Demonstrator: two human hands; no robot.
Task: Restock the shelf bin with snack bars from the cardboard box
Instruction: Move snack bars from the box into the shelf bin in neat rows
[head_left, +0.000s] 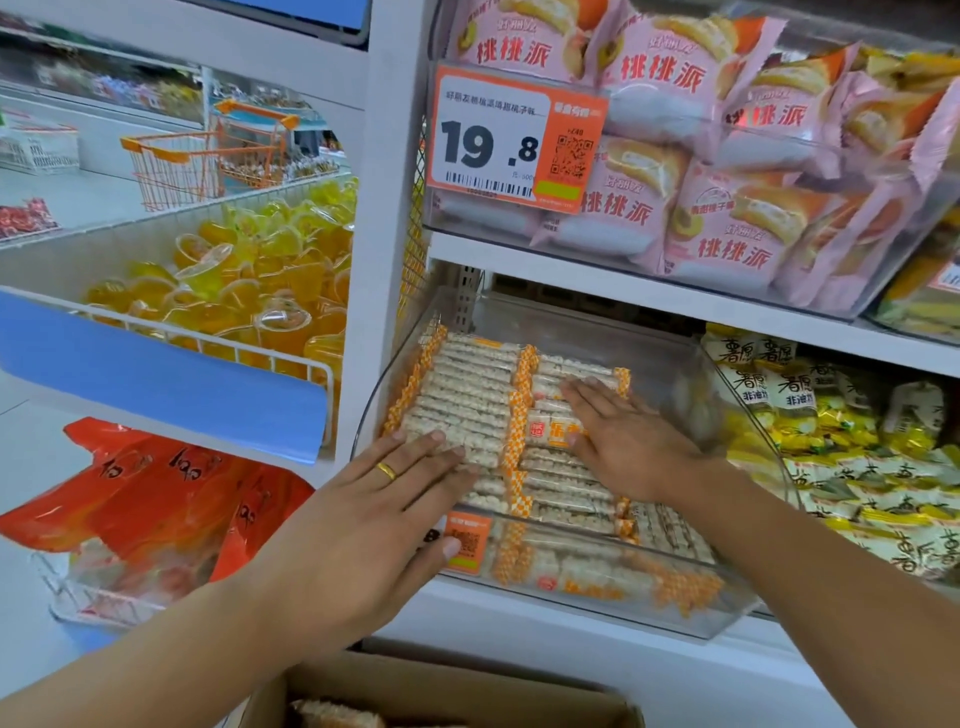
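Now both hands lie flat, fingers straight: left hand (384, 499) and right hand (623, 441) press snack bars (467, 410) level in the shelf bin (691, 618); next, probably more from the cardboard box (467, 691).

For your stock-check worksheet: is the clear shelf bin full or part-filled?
Part-filled: bars cover the front of the bin; its back is bare.

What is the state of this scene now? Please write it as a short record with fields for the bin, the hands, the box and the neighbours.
bin: clear shelf bin, snack bars lying in rows inside
left hand: left hand flat on the near-left bars, ring on one finger
right hand: right hand flat on the bars further right
box: cardboard box below, open, a few bars visible inside
above: pink snack packs, price tag reading 19.8
right: yellow packs
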